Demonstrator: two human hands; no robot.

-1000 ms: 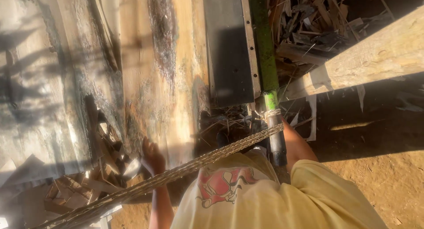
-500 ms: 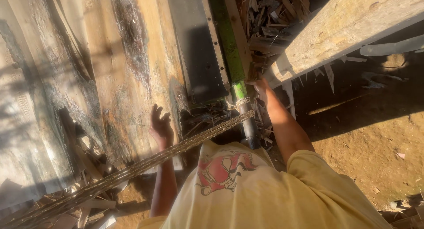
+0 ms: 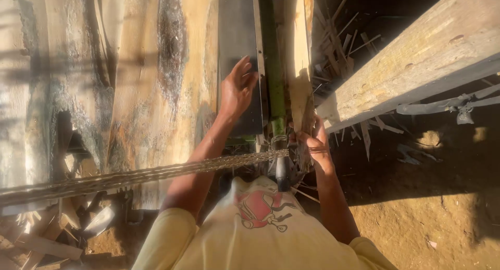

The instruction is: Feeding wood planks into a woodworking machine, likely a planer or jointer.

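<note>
My right hand (image 3: pixel 311 145) clenches the lower end of the narrow plank (image 3: pixel 300 66), which runs up the frame's centre; stiff, rough, probably splintery. My left hand (image 3: pixel 237 87) rests released, fingers spread, on the dark metal plate (image 3: pixel 237 40).

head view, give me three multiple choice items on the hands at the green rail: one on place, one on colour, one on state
1. Where does the left hand rest?
A. on the dark metal plate
B. on the ground
C. on the big beam

2. What colour is the rail between the hands?
A. red
B. green
C. white

3. How is the right hand?
A. open and empty
B. out of view
C. closed on the end of the narrow plank

Key: 1 A, fingers spread flat on the plate; 2 B, the rail is painted green; 3 C, fingers wrap the plank's near end.
</note>
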